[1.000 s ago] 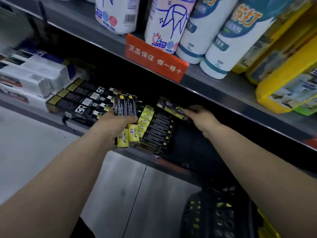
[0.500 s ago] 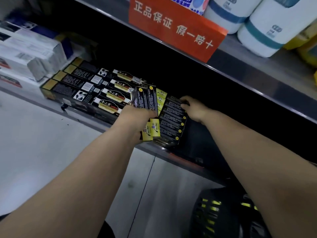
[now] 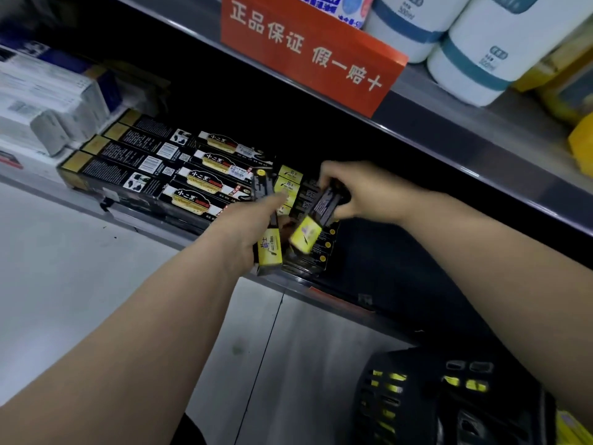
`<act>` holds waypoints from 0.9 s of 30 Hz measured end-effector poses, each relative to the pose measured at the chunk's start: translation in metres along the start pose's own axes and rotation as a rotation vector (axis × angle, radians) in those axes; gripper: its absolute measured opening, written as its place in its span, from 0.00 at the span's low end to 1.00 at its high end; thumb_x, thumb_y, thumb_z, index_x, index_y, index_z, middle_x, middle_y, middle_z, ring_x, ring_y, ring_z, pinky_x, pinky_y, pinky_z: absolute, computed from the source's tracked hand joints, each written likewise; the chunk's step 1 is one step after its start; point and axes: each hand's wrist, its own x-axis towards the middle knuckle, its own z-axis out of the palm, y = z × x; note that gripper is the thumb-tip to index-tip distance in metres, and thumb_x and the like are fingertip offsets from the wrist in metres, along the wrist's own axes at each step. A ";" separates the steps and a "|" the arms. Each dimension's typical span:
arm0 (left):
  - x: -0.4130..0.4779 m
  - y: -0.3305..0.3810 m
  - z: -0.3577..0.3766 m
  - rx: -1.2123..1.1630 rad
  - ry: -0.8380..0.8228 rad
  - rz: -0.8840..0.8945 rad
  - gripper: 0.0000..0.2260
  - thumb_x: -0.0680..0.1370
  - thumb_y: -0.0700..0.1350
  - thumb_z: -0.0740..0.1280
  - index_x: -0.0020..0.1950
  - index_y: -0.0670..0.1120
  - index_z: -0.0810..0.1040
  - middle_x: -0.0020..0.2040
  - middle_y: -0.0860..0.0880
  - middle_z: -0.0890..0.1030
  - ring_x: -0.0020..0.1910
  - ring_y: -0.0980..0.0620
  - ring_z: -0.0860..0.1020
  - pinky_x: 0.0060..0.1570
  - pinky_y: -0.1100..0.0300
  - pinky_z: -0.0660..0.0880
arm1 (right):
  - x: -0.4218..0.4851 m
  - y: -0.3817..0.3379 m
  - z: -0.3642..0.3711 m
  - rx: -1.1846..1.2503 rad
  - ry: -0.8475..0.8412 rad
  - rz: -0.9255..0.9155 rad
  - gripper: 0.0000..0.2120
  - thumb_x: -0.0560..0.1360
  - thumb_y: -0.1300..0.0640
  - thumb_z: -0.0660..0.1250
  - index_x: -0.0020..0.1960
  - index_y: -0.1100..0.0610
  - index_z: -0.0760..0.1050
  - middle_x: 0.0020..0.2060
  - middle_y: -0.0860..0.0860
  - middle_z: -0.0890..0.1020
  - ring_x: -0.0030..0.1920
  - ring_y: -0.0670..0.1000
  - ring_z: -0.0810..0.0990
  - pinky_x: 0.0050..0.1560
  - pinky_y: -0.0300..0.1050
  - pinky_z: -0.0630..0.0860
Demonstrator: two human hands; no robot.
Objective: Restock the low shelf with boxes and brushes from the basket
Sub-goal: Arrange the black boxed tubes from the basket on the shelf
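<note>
Over the front edge of the low shelf (image 3: 321, 292), the right hand (image 3: 362, 191) pinches a black-and-yellow tilted box (image 3: 316, 220) by its dark far end, fingers curled round it. Its long axis slants from the yellow end, nearest the person, up and away to the right. Just beneath and behind it lies the stack (image 3: 309, 255) of like boxes, their long axes running front to back (their yellow ends seem to face the rear). The right hand is thus the nearer one to the stack, and I judge the box wants levelling and lining up before it goes down.

The left hand (image 3: 247, 226), just beside, grips an upright box (image 3: 270, 250), yellow end down, forefinger stretched out. The basket (image 3: 401, 396) sits at lower right, well apart, with yellow showing through its slots.

The red sign (image 3: 308, 49) overhead reads "正品保证 假一赔十". The long black cartons (image 3: 208, 184) to the left bear gold labels reading "小二黑". Print on the yellow ends is too blurred to read.
</note>
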 end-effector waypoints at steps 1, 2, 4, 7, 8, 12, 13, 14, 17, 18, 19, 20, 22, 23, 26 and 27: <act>0.002 0.001 -0.001 -0.045 0.059 0.011 0.11 0.75 0.52 0.69 0.44 0.44 0.76 0.38 0.45 0.82 0.35 0.45 0.80 0.43 0.49 0.79 | -0.001 0.010 0.001 0.019 0.034 0.058 0.17 0.67 0.55 0.76 0.49 0.58 0.71 0.41 0.50 0.74 0.41 0.51 0.71 0.37 0.45 0.65; 0.003 0.002 -0.001 -0.084 0.108 0.018 0.12 0.76 0.52 0.67 0.42 0.44 0.74 0.36 0.45 0.81 0.34 0.46 0.79 0.45 0.50 0.78 | -0.002 0.019 0.003 0.027 0.104 0.125 0.17 0.69 0.53 0.74 0.50 0.58 0.71 0.40 0.49 0.73 0.42 0.50 0.70 0.36 0.43 0.62; 0.002 0.004 -0.001 -0.123 0.137 0.003 0.13 0.77 0.52 0.64 0.40 0.44 0.72 0.28 0.47 0.79 0.32 0.47 0.78 0.46 0.50 0.78 | 0.002 0.037 0.008 0.065 0.270 0.295 0.17 0.75 0.52 0.68 0.59 0.59 0.71 0.47 0.50 0.73 0.47 0.50 0.71 0.39 0.40 0.60; 0.001 0.000 0.005 -0.062 0.112 -0.039 0.13 0.76 0.53 0.65 0.43 0.43 0.72 0.31 0.46 0.77 0.34 0.46 0.75 0.50 0.46 0.78 | 0.016 0.056 0.015 0.159 0.359 0.465 0.19 0.80 0.55 0.59 0.69 0.59 0.64 0.62 0.56 0.74 0.60 0.55 0.73 0.50 0.38 0.63; 0.001 -0.001 0.006 -0.045 0.110 -0.046 0.12 0.75 0.53 0.66 0.44 0.44 0.72 0.35 0.45 0.76 0.34 0.47 0.75 0.50 0.47 0.78 | 0.022 0.059 0.018 0.165 0.342 0.491 0.18 0.81 0.57 0.57 0.70 0.58 0.63 0.64 0.57 0.73 0.62 0.56 0.72 0.52 0.39 0.63; -0.001 -0.001 0.010 -0.036 0.113 -0.028 0.12 0.76 0.52 0.68 0.45 0.43 0.72 0.37 0.46 0.74 0.33 0.48 0.74 0.32 0.59 0.74 | 0.046 0.061 0.037 0.198 0.223 0.531 0.17 0.80 0.62 0.57 0.69 0.57 0.65 0.63 0.58 0.72 0.55 0.52 0.71 0.51 0.39 0.64; 0.000 -0.001 0.009 -0.024 0.122 -0.014 0.13 0.76 0.52 0.67 0.48 0.42 0.73 0.37 0.47 0.74 0.34 0.49 0.73 0.31 0.60 0.72 | 0.051 0.061 0.043 0.190 0.175 0.520 0.17 0.80 0.61 0.57 0.69 0.56 0.65 0.63 0.59 0.72 0.54 0.51 0.70 0.51 0.39 0.63; 0.001 -0.001 0.008 -0.012 0.131 0.007 0.15 0.76 0.53 0.67 0.52 0.42 0.72 0.38 0.47 0.73 0.35 0.49 0.73 0.31 0.60 0.71 | 0.054 0.061 0.047 0.171 0.129 0.511 0.17 0.81 0.61 0.56 0.69 0.56 0.65 0.64 0.59 0.70 0.56 0.52 0.70 0.52 0.39 0.62; 0.004 -0.002 0.008 0.013 0.169 0.081 0.22 0.77 0.54 0.65 0.63 0.41 0.68 0.46 0.45 0.75 0.43 0.46 0.74 0.39 0.56 0.72 | 0.057 0.064 0.054 0.139 0.084 0.501 0.19 0.81 0.61 0.53 0.72 0.55 0.64 0.67 0.60 0.67 0.64 0.58 0.69 0.55 0.40 0.62; 0.004 -0.002 0.008 0.014 0.181 0.102 0.24 0.76 0.54 0.66 0.65 0.41 0.66 0.50 0.44 0.76 0.45 0.46 0.74 0.41 0.55 0.71 | 0.057 0.064 0.056 0.134 0.084 0.499 0.19 0.82 0.61 0.53 0.72 0.55 0.64 0.67 0.60 0.68 0.65 0.58 0.68 0.56 0.41 0.63; 0.004 -0.001 0.009 0.021 0.192 0.118 0.26 0.76 0.54 0.66 0.67 0.41 0.64 0.52 0.44 0.76 0.45 0.46 0.74 0.41 0.55 0.70 | 0.056 0.064 0.056 0.118 0.079 0.504 0.19 0.82 0.60 0.52 0.72 0.55 0.63 0.67 0.60 0.67 0.65 0.58 0.68 0.56 0.40 0.63; 0.002 -0.001 0.010 0.035 0.199 0.124 0.28 0.76 0.54 0.66 0.68 0.40 0.62 0.52 0.44 0.75 0.45 0.47 0.73 0.41 0.55 0.69 | 0.055 0.063 0.056 0.096 0.065 0.517 0.20 0.82 0.60 0.52 0.73 0.54 0.61 0.69 0.60 0.66 0.66 0.58 0.67 0.57 0.41 0.63; 0.002 -0.001 0.010 0.078 0.183 0.124 0.26 0.76 0.55 0.67 0.66 0.40 0.66 0.50 0.42 0.75 0.46 0.46 0.73 0.38 0.57 0.68 | 0.054 0.056 0.052 0.054 0.020 0.544 0.24 0.81 0.59 0.54 0.76 0.50 0.55 0.73 0.58 0.58 0.71 0.59 0.62 0.64 0.44 0.62; 0.002 -0.002 0.009 0.101 0.163 0.135 0.20 0.75 0.54 0.67 0.59 0.41 0.72 0.47 0.43 0.76 0.43 0.48 0.74 0.37 0.58 0.68 | 0.052 0.049 0.048 0.040 0.002 0.535 0.28 0.80 0.58 0.57 0.77 0.48 0.51 0.75 0.57 0.54 0.72 0.58 0.60 0.67 0.45 0.62; 0.001 -0.004 0.005 0.179 0.122 0.205 0.14 0.74 0.52 0.70 0.52 0.43 0.74 0.41 0.51 0.73 0.36 0.55 0.70 0.40 0.61 0.68 | 0.040 0.010 0.029 0.037 0.027 0.302 0.42 0.74 0.57 0.69 0.77 0.45 0.45 0.75 0.55 0.51 0.74 0.55 0.57 0.66 0.44 0.62; 0.002 -0.005 0.003 0.223 0.103 0.245 0.19 0.73 0.51 0.71 0.58 0.43 0.73 0.43 0.52 0.73 0.38 0.55 0.71 0.39 0.62 0.68 | 0.033 -0.004 0.022 0.042 0.048 0.171 0.44 0.72 0.58 0.71 0.77 0.46 0.47 0.75 0.55 0.53 0.73 0.54 0.58 0.66 0.42 0.62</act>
